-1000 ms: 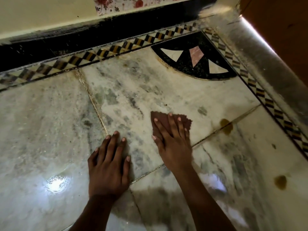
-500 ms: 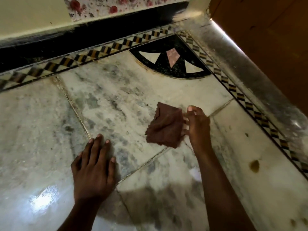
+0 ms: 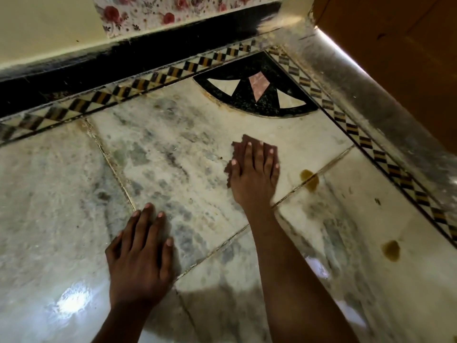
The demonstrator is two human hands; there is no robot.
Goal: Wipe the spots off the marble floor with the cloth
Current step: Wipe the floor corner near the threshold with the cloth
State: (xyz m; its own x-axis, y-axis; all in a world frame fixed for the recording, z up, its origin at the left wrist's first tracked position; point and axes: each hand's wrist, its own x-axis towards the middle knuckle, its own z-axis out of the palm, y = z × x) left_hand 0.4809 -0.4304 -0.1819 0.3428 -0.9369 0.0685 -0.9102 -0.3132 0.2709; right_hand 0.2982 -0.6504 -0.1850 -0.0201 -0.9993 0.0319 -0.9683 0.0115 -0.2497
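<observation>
We are pressing cloth flat under spread right hand; left hand bracing flat on marble floor; two brown spots just right of grip remaining unwiped.

The cloth is a small reddish-brown piece with a ragged edge, lying flat on the marble floor toward its far right corner, mostly covered so only its far and left margins show. The floor is pale, glossy marble with grey mottling, laid in slabs with thin joints. One brownish-yellow spot sits on a joint just right of the cloth; another spot lies nearer, by the right border.
</observation>
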